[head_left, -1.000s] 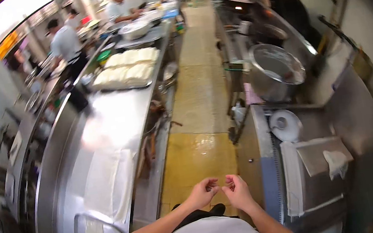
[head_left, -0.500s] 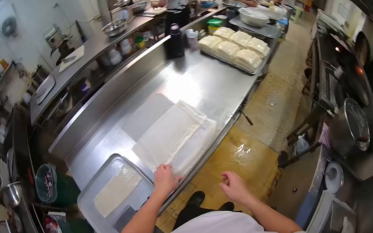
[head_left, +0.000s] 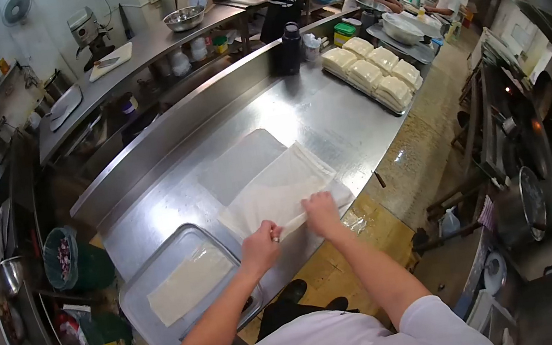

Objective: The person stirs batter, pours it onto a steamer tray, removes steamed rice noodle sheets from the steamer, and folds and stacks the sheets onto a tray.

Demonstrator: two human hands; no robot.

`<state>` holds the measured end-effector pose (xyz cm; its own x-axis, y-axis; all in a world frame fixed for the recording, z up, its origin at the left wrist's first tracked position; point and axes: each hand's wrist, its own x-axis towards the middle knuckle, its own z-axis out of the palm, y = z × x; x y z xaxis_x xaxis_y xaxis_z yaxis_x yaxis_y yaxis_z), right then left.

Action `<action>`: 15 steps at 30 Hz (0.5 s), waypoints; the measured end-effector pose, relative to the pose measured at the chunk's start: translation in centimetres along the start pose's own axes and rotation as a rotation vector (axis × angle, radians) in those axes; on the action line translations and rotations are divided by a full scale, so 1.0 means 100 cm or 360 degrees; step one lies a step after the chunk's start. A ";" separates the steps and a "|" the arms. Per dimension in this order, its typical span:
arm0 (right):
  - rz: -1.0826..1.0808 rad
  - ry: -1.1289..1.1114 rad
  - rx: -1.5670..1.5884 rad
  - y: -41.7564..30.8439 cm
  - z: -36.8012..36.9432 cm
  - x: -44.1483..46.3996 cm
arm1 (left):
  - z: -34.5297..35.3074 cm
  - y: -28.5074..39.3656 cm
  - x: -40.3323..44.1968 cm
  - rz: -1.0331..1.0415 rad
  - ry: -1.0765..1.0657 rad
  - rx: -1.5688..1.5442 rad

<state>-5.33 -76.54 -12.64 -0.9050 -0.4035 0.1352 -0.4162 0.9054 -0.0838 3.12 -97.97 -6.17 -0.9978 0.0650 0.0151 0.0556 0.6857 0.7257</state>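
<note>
A pale, thin plastic sheet [head_left: 277, 190] lies on the steel table in front of me, with what looks like flat dough under or within it. My left hand [head_left: 261, 247] pinches its near left edge. My right hand [head_left: 322, 211] is closed at the near right edge, fingers curled on the film. Beyond the sheet a translucent grey rectangle [head_left: 238, 160] lies flat. To the left, a metal tray [head_left: 132, 309] holds a flat, film-covered pale slab [head_left: 189, 283].
A tray of stacked, wrapped pale packs [head_left: 365, 77] stands at the table's far end, near a dark bottle [head_left: 291, 49]. A raised steel ledge [head_left: 164, 143] runs along the left. Several people work at the back. Stoves and pans [head_left: 534, 202] line the right.
My right hand has moved from beside the table onto the sheet's near right edge. My left hand has shifted slightly right, still at the near edge. The view has turned a little.
</note>
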 end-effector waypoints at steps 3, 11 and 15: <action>0.0287 0.0145 -0.0132 0.038 -0.011 -0.001 | -0.008 0.010 0.010 0.0100 -0.0331 0.0405; 0.1065 0.0371 -0.0247 0.113 -0.012 -0.117 | 0.074 0.038 -0.018 0.0397 -0.1239 0.0341; 0.1441 0.0382 -0.0337 0.123 -0.015 -0.198 | 0.117 0.057 -0.037 0.0614 -0.1641 0.0216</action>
<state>7.58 -57.21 -14.83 -0.8232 0.4774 0.3074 0.4780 0.8748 -0.0786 7.60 -85.82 -10.19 -0.4075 0.8201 -0.4017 0.4223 0.5592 0.7134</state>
